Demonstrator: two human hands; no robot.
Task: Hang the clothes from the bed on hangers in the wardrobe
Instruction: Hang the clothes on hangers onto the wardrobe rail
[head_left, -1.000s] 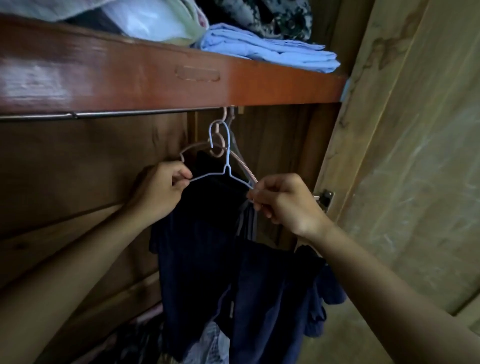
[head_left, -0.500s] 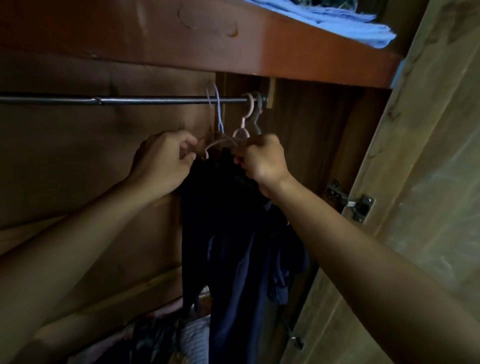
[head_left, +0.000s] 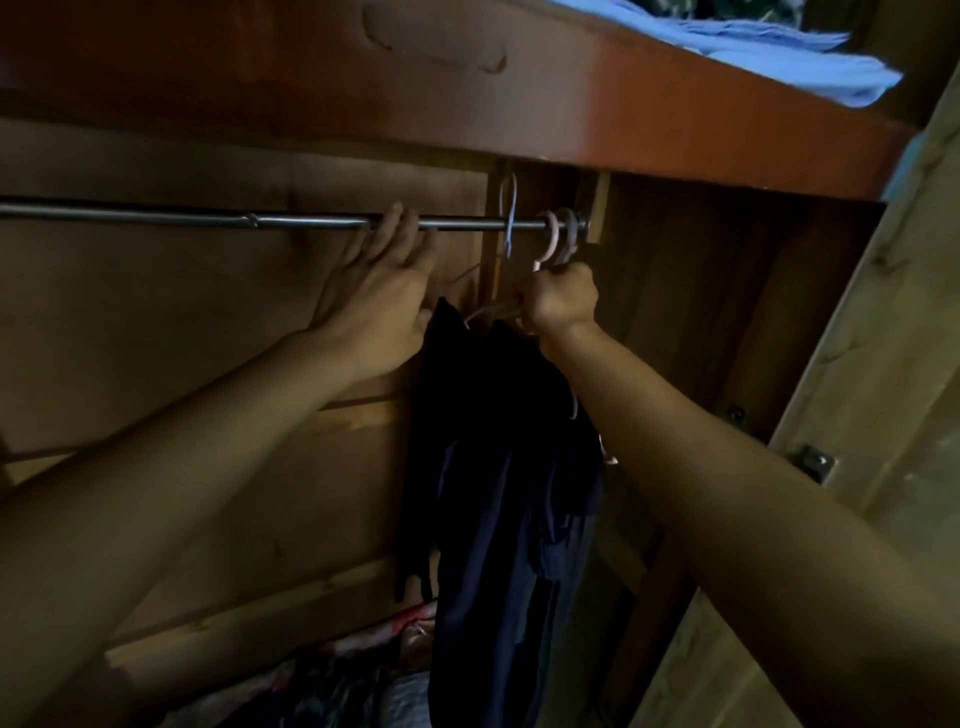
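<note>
Right hand (head_left: 561, 299) closed below the rail (head_left: 208, 221) — what its fingers hold is hidden. Hanger shoulders vanish inside the dark garments (head_left: 493, 467). Folded blue cloth (head_left: 779, 57) above the rail is cut by the top edge — patterned fabric (head_left: 332, 680) far below is too dim to identify.

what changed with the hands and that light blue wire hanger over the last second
The light blue wire hanger, held below the metal rail a second ago, now hooks over it. The left hand let go of the hanger and rose, its straight fingers touching the rail. The right hand also rose and grips the hangers just under their hooks. The dark navy clothes hang below as before, the pink hanger hook unmoved.
</note>
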